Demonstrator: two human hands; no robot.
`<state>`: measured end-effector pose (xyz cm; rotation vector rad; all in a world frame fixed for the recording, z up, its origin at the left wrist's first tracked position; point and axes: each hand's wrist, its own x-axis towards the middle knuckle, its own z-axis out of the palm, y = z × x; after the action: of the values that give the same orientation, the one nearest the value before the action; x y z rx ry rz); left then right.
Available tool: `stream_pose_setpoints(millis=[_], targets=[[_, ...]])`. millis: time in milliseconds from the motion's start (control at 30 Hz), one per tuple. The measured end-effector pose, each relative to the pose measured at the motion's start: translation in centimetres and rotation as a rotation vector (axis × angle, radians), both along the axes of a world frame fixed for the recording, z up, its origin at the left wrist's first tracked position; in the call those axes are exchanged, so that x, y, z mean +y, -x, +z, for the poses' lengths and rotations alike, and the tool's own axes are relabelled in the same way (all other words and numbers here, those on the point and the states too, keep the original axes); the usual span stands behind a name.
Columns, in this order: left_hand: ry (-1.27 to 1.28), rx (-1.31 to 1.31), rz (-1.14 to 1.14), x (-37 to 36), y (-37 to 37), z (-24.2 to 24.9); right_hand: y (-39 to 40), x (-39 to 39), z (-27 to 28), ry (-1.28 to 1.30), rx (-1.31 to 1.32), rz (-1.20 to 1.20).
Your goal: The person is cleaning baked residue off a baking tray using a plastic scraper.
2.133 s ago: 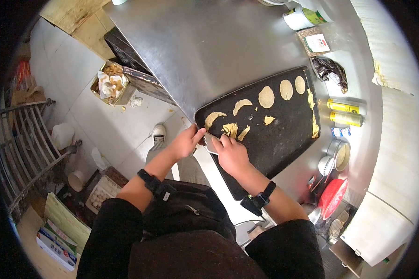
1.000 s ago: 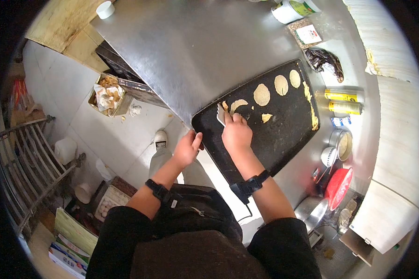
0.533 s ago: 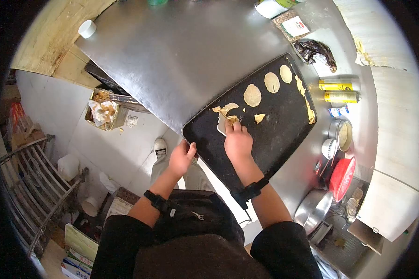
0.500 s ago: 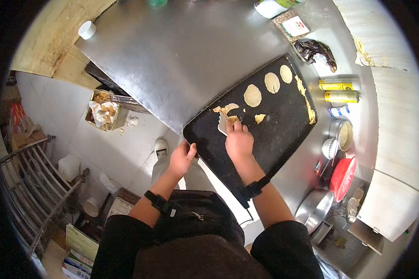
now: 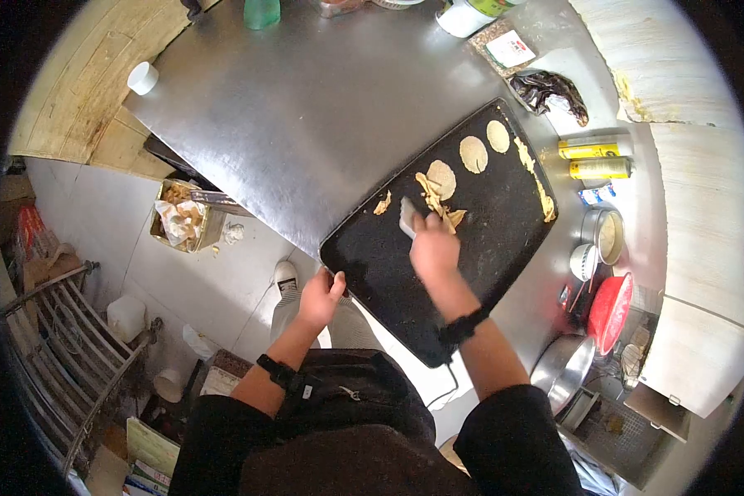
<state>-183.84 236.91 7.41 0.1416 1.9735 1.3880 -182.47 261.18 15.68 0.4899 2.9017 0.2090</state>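
My right hand (image 5: 435,255) is closed on a pale, flat scraper (image 5: 407,217), its blade against a black electric griddle (image 5: 488,223). Just beyond the scraper, yellowish scraps (image 5: 429,190) lie bunched against a pale round flatbread (image 5: 443,178). Two more rounds, a second flatbread (image 5: 473,155) and a third flatbread (image 5: 498,136), follow in a row toward the far corner. A small loose scrap (image 5: 383,202) sits near the left edge. My left hand (image 5: 321,298) grips the griddle's near left corner; its fingers are partly hidden.
The griddle stands on a steel table (image 5: 289,107). Along the wall are yellow cans (image 5: 600,168), a white bowl (image 5: 584,262), a red basin (image 5: 611,314) and a steel bowl (image 5: 564,372). A waste bin (image 5: 211,227) is on the floor at left; a cord (image 5: 453,382) hangs from the griddle.
My right hand has moved slightly right with the scraper. The scraps have been pushed together beside the nearest flatbread, leaving a small piece at left. My left hand stays at the corner.
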Motion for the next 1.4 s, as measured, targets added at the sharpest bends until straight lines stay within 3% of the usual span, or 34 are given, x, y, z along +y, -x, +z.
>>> stream_pose_setpoints(millis=[67,300,333,400,667,800,867,967,1033,1133,1200,1400], targets=[[0.002,0.004,-0.002,0.0,0.0,0.4,-2.5,-1.5,-0.5,0.0,0.013,0.092],[-0.109,0.001,0.035,0.2,0.0,1.4,0.7,2.3,-0.9,-0.028,0.079,-0.08],[-0.114,0.026,0.035,0.2,-0.1,1.5,1.8,3.2,-0.4,-0.041,-0.011,-0.135],[-0.091,0.044,0.026,0.2,0.2,1.7,2.3,4.7,-0.8,-0.057,0.12,-0.088],[-0.017,0.025,0.0,0.0,-0.3,0.6,4.2,7.4,-1.9,-0.093,0.08,-0.152],[-0.102,0.01,0.03,-0.2,-0.6,-0.5,5.5,11.1,-1.9,-0.126,0.012,-0.171],[-0.073,0.021,0.005,-0.2,-0.4,-0.1,6.7,14.4,-2.2,-0.095,-0.074,-0.29],[0.038,0.06,-0.066,-0.3,0.3,2.1,5.8,15.5,-2.2,-0.053,0.089,-0.171],[0.042,0.046,-0.064,-0.6,-0.6,0.4,3.4,14.2,-1.4,-0.031,0.166,-0.074],[0.073,0.061,-0.122,-0.3,0.6,1.0,-0.5,10.2,-0.5,-0.034,-0.053,0.039],[0.017,0.057,-0.085,-0.2,0.8,2.7,-2.4,7.5,0.0,0.05,-0.013,0.141],[0.054,0.034,-0.125,-0.6,0.4,0.6,2.2,8.5,-0.3,0.017,0.11,0.173]])
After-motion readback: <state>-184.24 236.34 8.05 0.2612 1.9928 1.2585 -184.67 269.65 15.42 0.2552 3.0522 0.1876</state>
